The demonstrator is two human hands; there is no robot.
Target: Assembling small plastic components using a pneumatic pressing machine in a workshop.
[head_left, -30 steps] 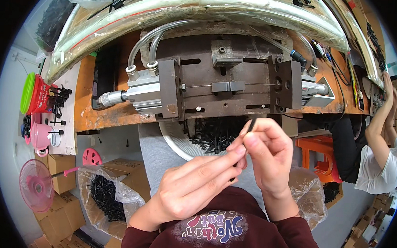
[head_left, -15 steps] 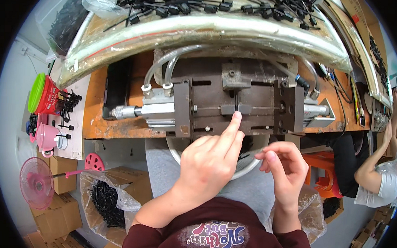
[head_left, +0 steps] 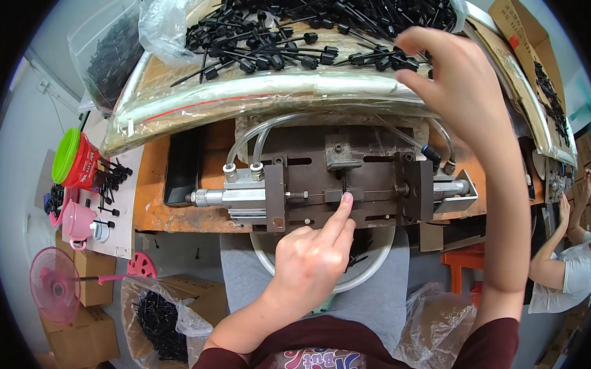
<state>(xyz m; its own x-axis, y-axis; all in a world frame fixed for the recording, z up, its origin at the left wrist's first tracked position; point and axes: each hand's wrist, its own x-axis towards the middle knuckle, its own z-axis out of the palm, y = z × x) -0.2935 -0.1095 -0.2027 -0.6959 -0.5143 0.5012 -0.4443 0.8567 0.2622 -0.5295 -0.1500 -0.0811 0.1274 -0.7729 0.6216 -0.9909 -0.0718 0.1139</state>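
Far left: red bucket (head_left: 80, 167), upright, black parts protruding on its right. Mid-left: left hand (head_left: 315, 264), index straight, tip at the block (head_left: 333, 195) of the brown fixture (head_left: 378, 178) on the tabletop (head_left: 168, 220); contact unchanged from half a second ago. Other fingers curled; cannot tell whether gripping anything. Centre: black rod (head_left: 344, 181), lying between bracket (head_left: 339, 157) and block, near end at the fingertip. Below: white basket (head_left: 372, 273). Right: right hand (head_left: 458, 79), empty, thumb and fingers parted beside the pile (head_left: 409, 8); earlier low, near basket, fingers bent.
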